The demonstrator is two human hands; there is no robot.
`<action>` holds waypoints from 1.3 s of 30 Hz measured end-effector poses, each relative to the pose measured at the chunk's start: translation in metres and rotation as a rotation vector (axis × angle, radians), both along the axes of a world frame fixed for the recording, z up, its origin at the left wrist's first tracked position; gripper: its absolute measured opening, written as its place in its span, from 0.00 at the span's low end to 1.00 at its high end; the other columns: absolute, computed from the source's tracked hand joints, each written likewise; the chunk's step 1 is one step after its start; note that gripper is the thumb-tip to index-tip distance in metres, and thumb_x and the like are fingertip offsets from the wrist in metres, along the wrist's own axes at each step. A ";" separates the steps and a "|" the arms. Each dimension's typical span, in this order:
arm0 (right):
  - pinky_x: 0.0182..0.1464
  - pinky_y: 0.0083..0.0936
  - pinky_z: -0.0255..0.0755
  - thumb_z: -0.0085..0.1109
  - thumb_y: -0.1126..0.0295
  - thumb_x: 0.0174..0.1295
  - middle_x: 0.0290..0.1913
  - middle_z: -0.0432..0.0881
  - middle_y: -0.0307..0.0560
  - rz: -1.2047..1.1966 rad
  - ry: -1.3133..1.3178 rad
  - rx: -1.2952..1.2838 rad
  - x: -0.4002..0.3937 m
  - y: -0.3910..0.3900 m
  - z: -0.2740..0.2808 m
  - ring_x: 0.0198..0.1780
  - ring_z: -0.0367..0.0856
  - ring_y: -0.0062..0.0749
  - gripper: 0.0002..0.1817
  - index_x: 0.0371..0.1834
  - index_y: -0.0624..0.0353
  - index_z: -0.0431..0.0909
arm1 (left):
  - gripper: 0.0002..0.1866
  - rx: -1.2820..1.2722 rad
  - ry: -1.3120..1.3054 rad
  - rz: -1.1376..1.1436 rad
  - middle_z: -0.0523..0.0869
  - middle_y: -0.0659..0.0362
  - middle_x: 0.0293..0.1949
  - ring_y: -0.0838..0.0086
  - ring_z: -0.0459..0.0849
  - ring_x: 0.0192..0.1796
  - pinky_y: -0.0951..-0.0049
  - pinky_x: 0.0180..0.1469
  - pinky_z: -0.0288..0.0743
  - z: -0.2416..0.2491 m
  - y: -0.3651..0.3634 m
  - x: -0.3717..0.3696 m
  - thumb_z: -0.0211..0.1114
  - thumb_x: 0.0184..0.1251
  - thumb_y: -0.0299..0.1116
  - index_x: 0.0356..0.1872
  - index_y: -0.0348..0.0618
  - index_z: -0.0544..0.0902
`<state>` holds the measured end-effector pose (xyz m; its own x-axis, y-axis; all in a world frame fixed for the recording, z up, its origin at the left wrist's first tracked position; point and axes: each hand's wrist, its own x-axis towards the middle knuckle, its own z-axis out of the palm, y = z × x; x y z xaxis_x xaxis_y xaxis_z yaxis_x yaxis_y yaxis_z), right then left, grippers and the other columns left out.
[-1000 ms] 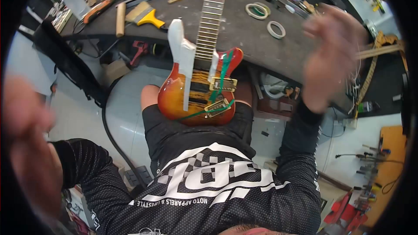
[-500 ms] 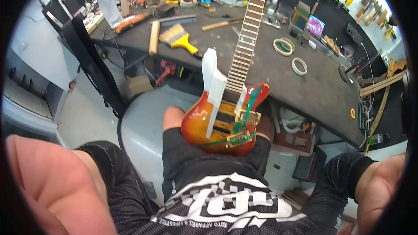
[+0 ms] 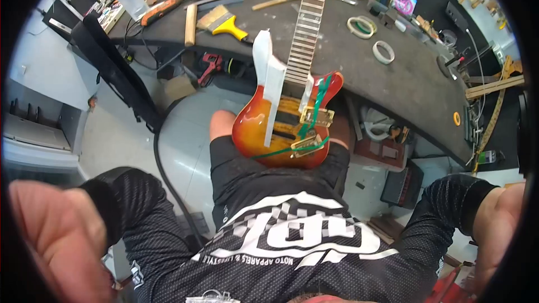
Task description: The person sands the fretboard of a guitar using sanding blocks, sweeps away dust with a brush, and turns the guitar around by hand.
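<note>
An electric guitar with a red and amber sunburst body (image 3: 252,120) rests on my lap, its fretted neck (image 3: 306,31) reaching up over the bench. White masking covers its upper left horn, and green tape crosses the body beside two metal pickups (image 3: 317,118). My left hand (image 3: 59,235) is raised close to the camera at the lower left, blurred, its fingers not readable. At the right edge my right hand (image 3: 499,227) is raised too, its fingers cut off by the dark rim. Neither hand touches the guitar.
The dark workbench (image 3: 348,56) holds a yellow-handled brush (image 3: 224,22), tape rolls (image 3: 383,52), a wooden strip (image 3: 191,25) and an orange tool (image 3: 161,11). A red drill (image 3: 210,69) sits below the bench edge. A black case (image 3: 115,73) stands at the left.
The view has tilted down, so guitar and bench sit higher in the frame. My left hand has shifted slightly and turned; my right hand stays raised at the right edge.
</note>
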<state>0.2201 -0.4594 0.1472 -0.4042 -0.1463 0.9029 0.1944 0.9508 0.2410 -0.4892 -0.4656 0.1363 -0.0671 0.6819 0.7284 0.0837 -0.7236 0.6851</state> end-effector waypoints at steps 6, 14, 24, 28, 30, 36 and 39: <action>0.57 0.43 0.85 0.52 0.54 0.84 0.52 0.86 0.55 -0.031 -0.048 -0.033 0.004 -0.010 0.018 0.48 0.88 0.45 0.24 0.61 0.66 0.82 | 0.11 0.022 -0.022 0.036 0.91 0.54 0.53 0.70 0.89 0.51 0.70 0.56 0.85 -0.028 0.009 0.014 0.61 0.84 0.23 0.57 0.33 0.88; 0.57 0.41 0.85 0.51 0.56 0.84 0.50 0.86 0.52 -0.002 -0.092 -0.113 0.001 0.004 0.020 0.48 0.88 0.42 0.21 0.59 0.64 0.82 | 0.11 0.010 -0.019 0.152 0.91 0.54 0.51 0.70 0.89 0.50 0.70 0.56 0.85 -0.070 -0.005 0.030 0.61 0.83 0.23 0.58 0.34 0.89; 0.58 0.38 0.84 0.50 0.58 0.84 0.49 0.86 0.49 -0.121 -0.130 0.056 0.016 -0.002 0.025 0.48 0.87 0.39 0.17 0.56 0.62 0.81 | 0.12 0.266 -0.033 0.156 0.91 0.54 0.50 0.70 0.90 0.49 0.69 0.56 0.85 -0.103 0.084 0.078 0.62 0.82 0.22 0.59 0.35 0.89; 0.58 0.37 0.84 0.50 0.59 0.85 0.48 0.85 0.48 -0.160 -0.107 0.036 0.015 -0.001 0.013 0.48 0.87 0.38 0.16 0.55 0.61 0.81 | 0.12 0.287 0.008 0.158 0.91 0.55 0.49 0.70 0.90 0.49 0.69 0.56 0.85 -0.107 0.111 0.088 0.63 0.82 0.22 0.59 0.35 0.89; 0.59 0.37 0.84 0.50 0.60 0.85 0.48 0.85 0.47 -0.173 -0.083 0.060 0.015 0.003 0.008 0.48 0.86 0.37 0.15 0.54 0.60 0.81 | 0.12 0.333 0.036 0.165 0.91 0.55 0.49 0.70 0.90 0.48 0.69 0.56 0.85 -0.098 0.126 0.091 0.63 0.81 0.22 0.59 0.35 0.89; 0.59 0.35 0.84 0.49 0.62 0.85 0.47 0.85 0.45 -0.183 -0.073 0.042 0.014 0.009 0.020 0.48 0.86 0.35 0.14 0.52 0.59 0.80 | 0.13 0.372 0.078 0.218 0.91 0.55 0.47 0.69 0.90 0.48 0.68 0.55 0.85 -0.094 0.142 0.103 0.64 0.81 0.21 0.59 0.36 0.89; 0.59 0.35 0.83 0.49 0.62 0.85 0.47 0.85 0.44 -0.189 -0.077 0.028 0.009 0.008 0.028 0.48 0.86 0.34 0.13 0.51 0.58 0.80 | 0.13 0.385 0.092 0.243 0.92 0.55 0.47 0.69 0.90 0.48 0.68 0.55 0.84 -0.096 0.147 0.106 0.64 0.80 0.21 0.59 0.36 0.89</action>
